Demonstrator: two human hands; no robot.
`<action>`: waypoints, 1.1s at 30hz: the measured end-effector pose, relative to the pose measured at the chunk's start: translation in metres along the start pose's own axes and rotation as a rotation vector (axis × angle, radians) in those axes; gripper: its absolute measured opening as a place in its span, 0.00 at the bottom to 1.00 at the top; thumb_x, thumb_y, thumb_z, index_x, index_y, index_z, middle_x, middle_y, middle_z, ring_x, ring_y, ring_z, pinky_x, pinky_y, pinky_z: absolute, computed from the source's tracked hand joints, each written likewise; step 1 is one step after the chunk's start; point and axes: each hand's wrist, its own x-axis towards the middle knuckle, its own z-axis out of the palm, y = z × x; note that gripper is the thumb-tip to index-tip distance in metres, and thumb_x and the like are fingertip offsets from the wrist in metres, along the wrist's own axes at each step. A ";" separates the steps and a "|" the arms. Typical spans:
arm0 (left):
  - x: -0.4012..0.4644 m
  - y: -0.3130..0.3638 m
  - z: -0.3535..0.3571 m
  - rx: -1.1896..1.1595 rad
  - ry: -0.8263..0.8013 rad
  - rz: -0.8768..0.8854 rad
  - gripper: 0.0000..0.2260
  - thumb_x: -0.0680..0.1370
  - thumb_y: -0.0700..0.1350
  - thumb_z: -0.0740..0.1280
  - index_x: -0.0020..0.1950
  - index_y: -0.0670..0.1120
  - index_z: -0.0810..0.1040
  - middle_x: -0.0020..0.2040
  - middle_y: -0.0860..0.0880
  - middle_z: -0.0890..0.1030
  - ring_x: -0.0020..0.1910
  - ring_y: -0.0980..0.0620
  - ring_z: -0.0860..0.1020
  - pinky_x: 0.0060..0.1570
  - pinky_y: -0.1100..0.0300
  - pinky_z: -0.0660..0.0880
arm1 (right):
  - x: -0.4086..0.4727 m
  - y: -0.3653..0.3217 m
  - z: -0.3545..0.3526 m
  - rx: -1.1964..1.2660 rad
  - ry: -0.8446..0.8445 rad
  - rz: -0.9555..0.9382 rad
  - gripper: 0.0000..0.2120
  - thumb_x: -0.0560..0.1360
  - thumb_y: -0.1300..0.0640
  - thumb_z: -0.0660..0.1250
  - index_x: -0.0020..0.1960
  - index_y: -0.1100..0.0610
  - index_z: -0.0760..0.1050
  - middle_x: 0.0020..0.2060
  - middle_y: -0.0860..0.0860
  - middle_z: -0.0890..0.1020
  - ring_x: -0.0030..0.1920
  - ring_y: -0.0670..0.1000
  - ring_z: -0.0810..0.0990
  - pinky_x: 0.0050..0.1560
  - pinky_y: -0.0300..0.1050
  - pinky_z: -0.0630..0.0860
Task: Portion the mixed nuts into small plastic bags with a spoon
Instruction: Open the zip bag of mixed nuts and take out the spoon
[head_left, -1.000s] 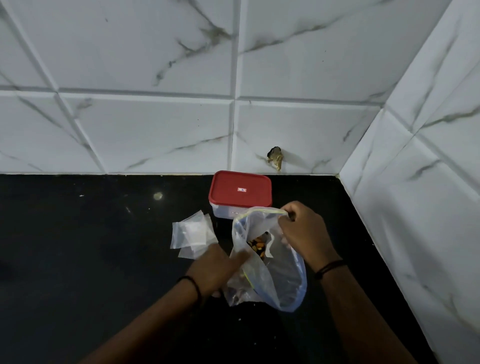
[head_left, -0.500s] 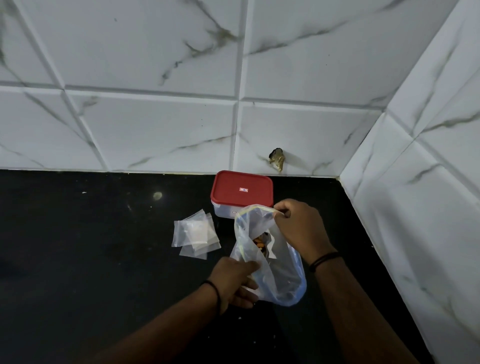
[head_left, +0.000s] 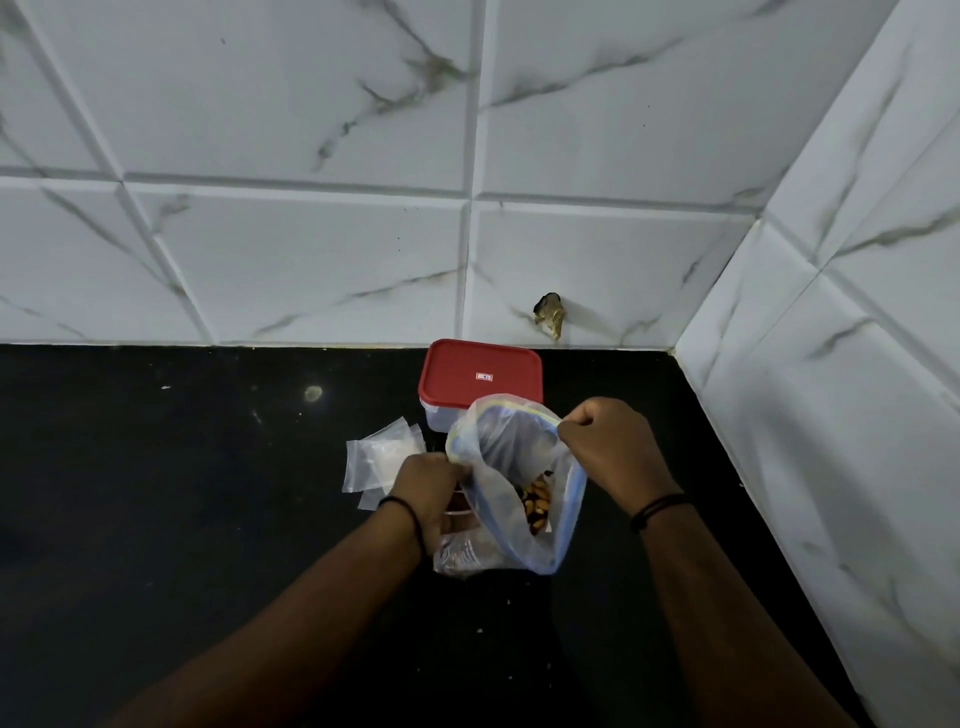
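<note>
A large clear zip bag (head_left: 511, 457) with a blue seal strip stands on the black counter, its mouth held wide. Mixed nuts (head_left: 536, 503) show inside it. My left hand (head_left: 431, 486) grips the bag's left rim. My right hand (head_left: 610, 447) pinches the right rim, pulling it outward. A few small empty plastic bags (head_left: 376, 460) lie flat on the counter just left of my left hand. No spoon is visible.
A clear container with a red lid (head_left: 480, 376) stands right behind the bag against the tiled back wall. A tiled side wall (head_left: 831, 415) closes in on the right. The black counter (head_left: 182, 493) stretches to the left.
My left hand has moved up from the lower part of the bag to its left rim. The bag's mouth is now spread wider, showing more of the nuts.
</note>
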 end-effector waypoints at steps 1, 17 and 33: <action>0.003 0.002 -0.003 -0.020 -0.001 0.008 0.07 0.81 0.38 0.60 0.53 0.40 0.76 0.43 0.41 0.79 0.41 0.45 0.78 0.34 0.53 0.75 | 0.000 0.000 -0.001 0.051 -0.044 0.047 0.05 0.75 0.56 0.66 0.42 0.55 0.78 0.37 0.51 0.81 0.38 0.49 0.82 0.43 0.47 0.82; 0.019 0.006 0.001 -0.314 -0.031 -0.041 0.12 0.82 0.41 0.58 0.44 0.42 0.77 0.23 0.51 0.74 0.18 0.57 0.70 0.19 0.69 0.67 | -0.009 -0.001 0.008 0.630 -0.225 0.266 0.06 0.80 0.61 0.65 0.46 0.61 0.78 0.42 0.60 0.82 0.39 0.54 0.82 0.34 0.45 0.81; 0.025 0.056 -0.046 -0.094 -0.284 -0.043 0.06 0.77 0.41 0.64 0.44 0.41 0.78 0.38 0.42 0.82 0.34 0.47 0.81 0.35 0.55 0.81 | -0.019 0.043 -0.009 0.856 -0.400 0.649 0.09 0.73 0.56 0.62 0.46 0.61 0.77 0.34 0.57 0.82 0.36 0.53 0.79 0.40 0.47 0.76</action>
